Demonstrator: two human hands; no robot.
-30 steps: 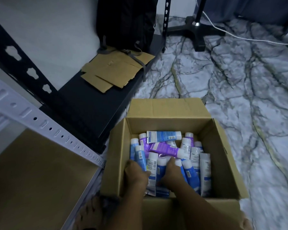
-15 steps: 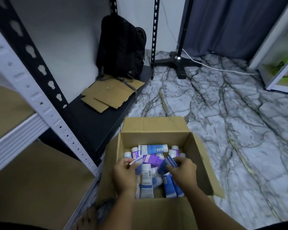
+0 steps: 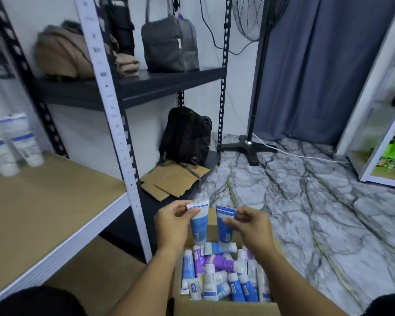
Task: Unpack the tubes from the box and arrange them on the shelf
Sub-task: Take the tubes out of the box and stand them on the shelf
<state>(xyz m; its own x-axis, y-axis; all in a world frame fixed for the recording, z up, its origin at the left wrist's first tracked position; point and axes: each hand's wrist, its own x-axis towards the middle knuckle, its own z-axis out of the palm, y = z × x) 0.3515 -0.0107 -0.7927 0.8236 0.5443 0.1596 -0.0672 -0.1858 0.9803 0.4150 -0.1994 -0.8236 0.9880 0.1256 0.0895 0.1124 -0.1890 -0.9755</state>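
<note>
Tubes (image 3: 214,277) smooth plastic; box (image 3: 226,309) matt cardboard; shelf board (image 3: 43,201) matt wood-look; floor (image 3: 306,201) glossy marble-look.

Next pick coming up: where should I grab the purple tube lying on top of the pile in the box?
Take the purple tube across its body from above. It lies nearly flat on top of the other tubes, its white cap to the right, with its upper side exposed, so a top-down pinch looks easiest.

Shelf (image 3: 55,201) board bare in front; two tubes (image 3: 12,144) stand far left; white post (image 3: 114,124) blocks its right edge.
</note>
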